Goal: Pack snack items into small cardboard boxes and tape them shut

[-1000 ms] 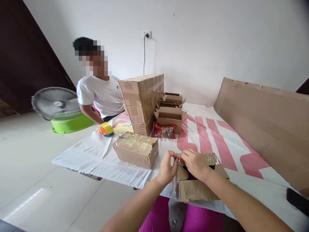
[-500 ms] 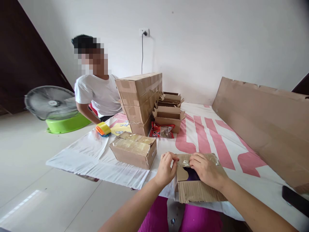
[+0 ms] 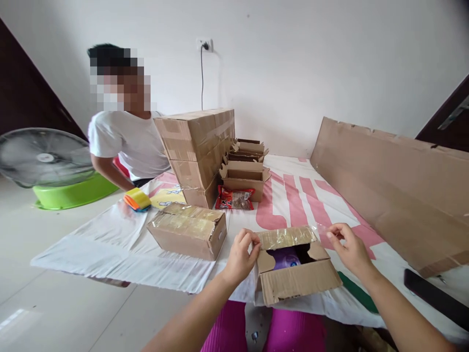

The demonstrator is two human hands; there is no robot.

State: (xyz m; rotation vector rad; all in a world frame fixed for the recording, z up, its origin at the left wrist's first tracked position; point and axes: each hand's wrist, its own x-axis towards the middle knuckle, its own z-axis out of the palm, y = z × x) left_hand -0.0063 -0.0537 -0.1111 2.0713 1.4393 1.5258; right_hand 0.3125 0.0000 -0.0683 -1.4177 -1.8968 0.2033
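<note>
The left hand pinches the open box at its taped flap. The right hand pinches clear tape just beside the box.

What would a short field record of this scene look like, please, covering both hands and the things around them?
Left hand: grip pinches the left end of the open box's taped flap
Right hand: grip pinches a clear tape strip stretched from that flap
Inside box: purple item
Beside it: sealed box, red packet, tape roll
Behind: stacked boxes; co-worker in a white shirt, seated
Right: cardboard sheet
</note>
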